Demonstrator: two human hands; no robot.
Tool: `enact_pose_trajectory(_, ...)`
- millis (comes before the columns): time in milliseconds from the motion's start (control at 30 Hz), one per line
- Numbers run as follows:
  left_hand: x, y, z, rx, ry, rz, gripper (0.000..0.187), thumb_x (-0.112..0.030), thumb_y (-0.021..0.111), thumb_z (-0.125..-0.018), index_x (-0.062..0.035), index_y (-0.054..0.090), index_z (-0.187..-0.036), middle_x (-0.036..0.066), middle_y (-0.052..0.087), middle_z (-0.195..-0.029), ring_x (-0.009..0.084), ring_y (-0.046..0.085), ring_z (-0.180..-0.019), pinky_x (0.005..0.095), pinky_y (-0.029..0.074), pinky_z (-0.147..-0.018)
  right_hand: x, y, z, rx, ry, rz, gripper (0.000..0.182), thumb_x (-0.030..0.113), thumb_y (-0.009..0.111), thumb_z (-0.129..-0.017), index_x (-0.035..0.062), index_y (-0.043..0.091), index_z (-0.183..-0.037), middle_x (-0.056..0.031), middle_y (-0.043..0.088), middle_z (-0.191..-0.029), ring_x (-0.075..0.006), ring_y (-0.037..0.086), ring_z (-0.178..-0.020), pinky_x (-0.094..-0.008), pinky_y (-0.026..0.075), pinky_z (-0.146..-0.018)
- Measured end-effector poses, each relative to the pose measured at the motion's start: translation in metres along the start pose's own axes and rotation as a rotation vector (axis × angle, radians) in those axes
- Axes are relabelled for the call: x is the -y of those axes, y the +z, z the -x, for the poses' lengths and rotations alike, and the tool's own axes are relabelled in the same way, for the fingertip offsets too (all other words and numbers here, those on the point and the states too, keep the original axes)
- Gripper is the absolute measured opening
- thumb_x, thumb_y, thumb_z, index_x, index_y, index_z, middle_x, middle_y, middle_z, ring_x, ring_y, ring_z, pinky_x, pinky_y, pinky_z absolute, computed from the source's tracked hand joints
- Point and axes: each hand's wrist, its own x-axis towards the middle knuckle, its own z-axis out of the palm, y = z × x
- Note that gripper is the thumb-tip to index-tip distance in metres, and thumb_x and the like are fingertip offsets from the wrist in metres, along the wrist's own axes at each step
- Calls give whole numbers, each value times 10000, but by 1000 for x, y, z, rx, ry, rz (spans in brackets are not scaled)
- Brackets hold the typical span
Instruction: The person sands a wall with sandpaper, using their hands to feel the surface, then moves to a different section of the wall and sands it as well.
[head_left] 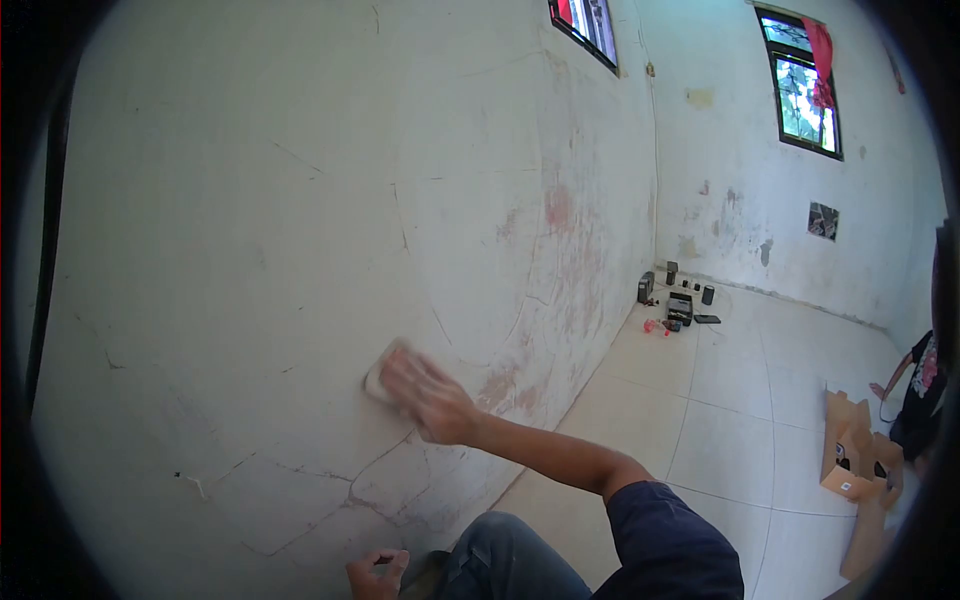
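My right hand (430, 398) is pressed to the cracked, stained wall (230, 250) with its fingers wrapped over a pale, flat pad (377, 384). Motion smears the fingers and the pad, so its exact kind is hard to tell. Low at the bottom edge, my left hand (377, 574) is beside my knee and near the wall, its fingers curled, and whether it holds anything is hidden. Cracks branch across the plaster between both hands.
Several dark items and an open black case (680, 308) stand on the tiled floor (720, 440) by the far corner. An open cardboard box (850, 450) lies at the right beside a seated person (918, 395). Two windows are higher up.
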Motion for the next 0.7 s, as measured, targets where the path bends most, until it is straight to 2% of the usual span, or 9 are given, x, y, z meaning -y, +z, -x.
enact_pose_trajectory(100, 3, 5, 3, -56, 35, 85, 235, -223, 683, -887, 5, 703, -939, 122, 676, -753, 215, 620, -695, 338, 489, -688, -17, 0, -7, -190, 58, 110, 502, 65, 521, -915, -69, 449, -1393, -247, 429, -1470, -412, 378, -1391, -509, 263, -1159)
enact_pose_trajectory(133, 0, 5, 5, -59, 25, 71, 235, -223, 686, -887, 8, 702, -932, 120, 671, -746, 207, 616, -693, 335, 488, -689, -21, -4, -13, -270, 245, 92, 515, 74, 524, -921, -63, 430, -1408, -245, 417, -1481, -415, 376, -1392, -511, 253, -1162)
enact_pose_trajectory(233, -6, 3, 5, -54, -2, 70, 247, -228, 695, -890, 18, 701, -914, 119, 666, -738, 187, 608, -690, 330, 488, -693, -6, 5, -20, -331, 265, 91, 494, 55, 516, -917, -62, 452, -1393, -248, 430, -1471, -408, 386, -1389, -508, 250, -1163)
enact_pose_trajectory(267, 2, 5, 3, -44, -14, 98, 256, -235, 698, -892, 21, 701, -911, 124, 670, -746, 184, 608, -690, 333, 489, -696, -2, 16, -5, -233, 119, 49, 465, 47, 505, -919, -64, 483, -1370, -253, 457, -1447, -402, 399, -1382, -508, 267, -1156)
enact_pose_trajectory(367, -6, -1, 6, -30, -29, 43, 261, -271, 690, -907, -11, 709, -911, 118, 704, -802, 225, 634, -702, 356, 492, -697, 4, 8, -6, -125, 32, 63, 437, 44, 494, -925, -66, 507, -1348, -255, 471, -1434, -397, 412, -1375, -503, 289, -1147)
enact_pose_trajectory(467, 17, 4, 1, -96, 58, 127, 204, -212, 726, -843, -9, 719, -838, 112, 717, -768, 192, 676, -725, 330, 514, -728, -31, -6, -37, -389, 303, 97, 526, 41, 518, -902, -88, 409, -1401, -247, 408, -1484, -414, 357, -1401, -505, 260, -1156)
enact_pose_trajectory(567, 25, 14, 1, -159, 117, 226, 232, -218, 761, -815, 11, 722, -805, 112, 713, -737, 166, 678, -719, 310, 521, -719, -14, -2, -36, -275, 225, 137, 532, 41, 525, -893, -89, 415, -1396, -256, 413, -1478, -415, 355, -1403, -513, 249, -1156)
enact_pose_trajectory(600, 23, 12, 0, -185, 126, 240, 259, -239, 769, -818, 15, 722, -807, 113, 712, -736, 167, 672, -712, 309, 519, -707, -12, 1, -24, -164, 32, 153, 541, 34, 533, -880, -87, 421, -1395, -268, 435, -1457, -412, 368, -1398, -517, 254, -1152)
enact_pose_trajectory(700, 32, 13, 1, -187, 129, 186, 259, -245, 782, -806, 6, 720, -808, 119, 708, -732, 180, 673, -702, 309, 520, -715, -32, -2, -26, -204, -16, 125, 523, 30, 529, -880, -89, 443, -1382, -273, 452, -1442, -408, 384, -1391, -509, 255, -1150)
